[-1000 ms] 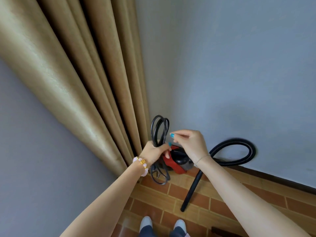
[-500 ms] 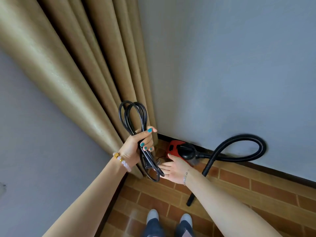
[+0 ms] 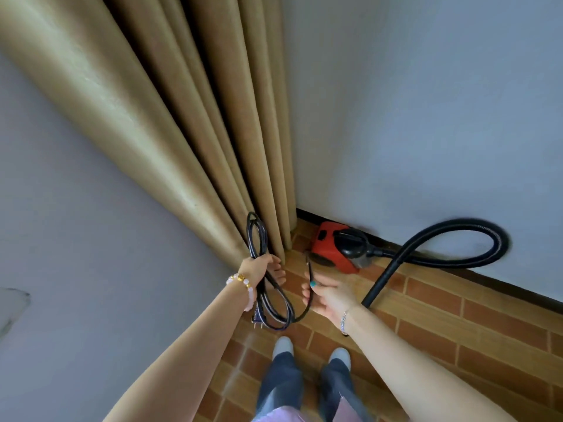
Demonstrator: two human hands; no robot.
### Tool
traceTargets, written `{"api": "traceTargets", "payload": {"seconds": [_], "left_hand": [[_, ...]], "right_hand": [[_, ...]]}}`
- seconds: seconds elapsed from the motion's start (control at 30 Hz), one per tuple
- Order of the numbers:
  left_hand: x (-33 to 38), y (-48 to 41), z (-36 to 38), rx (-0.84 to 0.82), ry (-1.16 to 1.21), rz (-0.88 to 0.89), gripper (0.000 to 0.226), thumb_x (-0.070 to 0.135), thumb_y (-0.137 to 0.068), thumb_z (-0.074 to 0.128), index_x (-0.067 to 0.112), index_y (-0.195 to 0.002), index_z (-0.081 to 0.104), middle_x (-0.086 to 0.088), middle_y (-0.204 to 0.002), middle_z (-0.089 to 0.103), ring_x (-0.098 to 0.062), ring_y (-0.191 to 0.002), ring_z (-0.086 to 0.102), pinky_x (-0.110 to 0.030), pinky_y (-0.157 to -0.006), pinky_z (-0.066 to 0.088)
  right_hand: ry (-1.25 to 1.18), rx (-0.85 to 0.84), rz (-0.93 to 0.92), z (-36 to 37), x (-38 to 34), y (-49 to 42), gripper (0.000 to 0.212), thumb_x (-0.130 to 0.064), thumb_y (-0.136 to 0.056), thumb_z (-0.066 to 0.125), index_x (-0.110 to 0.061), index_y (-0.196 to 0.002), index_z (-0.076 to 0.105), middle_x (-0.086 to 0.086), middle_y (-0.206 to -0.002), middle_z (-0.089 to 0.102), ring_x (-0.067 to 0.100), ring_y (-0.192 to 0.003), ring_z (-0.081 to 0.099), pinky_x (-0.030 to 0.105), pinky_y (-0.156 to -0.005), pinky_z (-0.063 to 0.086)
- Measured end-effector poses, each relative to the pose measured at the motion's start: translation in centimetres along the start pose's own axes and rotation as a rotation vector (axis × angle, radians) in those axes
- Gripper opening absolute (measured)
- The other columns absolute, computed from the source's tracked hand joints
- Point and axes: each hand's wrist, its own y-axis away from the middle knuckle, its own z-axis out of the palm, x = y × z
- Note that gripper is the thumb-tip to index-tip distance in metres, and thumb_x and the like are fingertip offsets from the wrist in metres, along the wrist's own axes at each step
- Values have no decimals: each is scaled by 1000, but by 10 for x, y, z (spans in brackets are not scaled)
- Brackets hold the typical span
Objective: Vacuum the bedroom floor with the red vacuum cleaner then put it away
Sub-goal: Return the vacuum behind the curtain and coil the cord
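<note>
As a person stands in a corner, the left grip point(image 3: 259, 266) closes around a coiled black power cord point(image 3: 255, 236), while the right grip point(image 3: 330, 295), palm up, pinches a loose strand under its thumb. The red vacuum cleaner point(image 3: 330, 254) sits on the brick-pattern floor point(image 3: 441, 315) against the wall point(image 3: 426, 117) beside the curtain point(image 3: 182, 132), its casing markings too blurred to read.

A room in a home: long tan curtains point(image 3: 170, 123) hang upper left, plain grey painted walls point(image 3: 426, 102) meet in the corner, brick-patterned tile floor point(image 3: 441, 324) lower right
</note>
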Motion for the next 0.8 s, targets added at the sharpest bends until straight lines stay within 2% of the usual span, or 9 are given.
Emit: {"api": "traceTargets", "payload": {"seconds": [0.07,0.17,0.2,0.27,0.33,0.43,0.6,0.7,0.8], "left_hand": [[-23,-27,3,-3,-105,-86,24,11,-92,53,5,-72,64,-14,-93,63,-24,-72,62,-33,-61,57],[-58,-61,9,-80,-210,-196,19,28,-84,60,17,-76,73,-12,-108,67,-29,-95,64,-38,-92,52],[-67,-65,13,-78,-191,-238,17,28,-84,61,16,-81,72,-14,-100,69,-29,-90,65,-37,-90,53],[-80,-72,21,-80,-103,-306,18,22,-92,57,8,-84,66,-10,-69,68,-22,-62,66,-26,-62,57],[-90,-80,32,-108,-39,-327,19,16,-94,55,3,-85,64,-6,-57,68,-18,-49,66,-21,-47,54],[-99,-97,40,-87,-33,-300,17,13,-91,59,3,-77,60,-7,-57,58,-20,-50,59,-24,-45,53],[-100,-126,42,-154,-374,-179,14,7,-85,63,2,-97,67,3,-45,41,-12,-39,40,-20,-40,36],[-98,-145,37,-268,-530,-56,24,-3,-83,58,2,-60,62,5,-38,37,-16,-41,37,-27,-50,38],[-92,-163,28,-348,-489,23,24,-10,-83,53,7,-80,69,5,-40,34,-14,-40,34,-28,-49,34]], "right_hand": [[145,11,-31,-10,7,2,27,11,-94,44,-3,-109,62,12,-79,61,20,-67,57,28,-62,54],[430,26,-82,-26,19,-4,36,11,-93,45,-9,-118,60,9,-78,62,15,-66,58,18,-59,52],[506,29,-98,-32,26,-8,37,13,-92,44,-8,-120,59,8,-78,63,12,-65,58,17,-58,51],[671,26,-152,-43,38,-18,35,13,-91,47,-1,-120,62,8,-83,67,8,-65,60,13,-58,49],[812,32,-204,-54,48,-27,34,8,-89,53,-2,-120,64,7,-102,70,7,-81,64,8,-68,48],[936,35,-253,-64,52,-36,29,1,-87,59,-9,-112,70,1,-112,69,5,-100,63,7,-84,47],[872,39,-152,-85,37,-73,26,-8,-92,55,-29,-97,69,-7,-96,67,17,-92,63,33,-86,54],[979,123,-176,-99,25,-119,37,-9,-94,53,-21,-129,54,-3,-123,57,18,-116,55,30,-92,49],[1025,96,-231,-101,17,-173,65,-4,-93,53,-28,-147,28,-3,-149,34,20,-133,41,29,-93,46]]}}
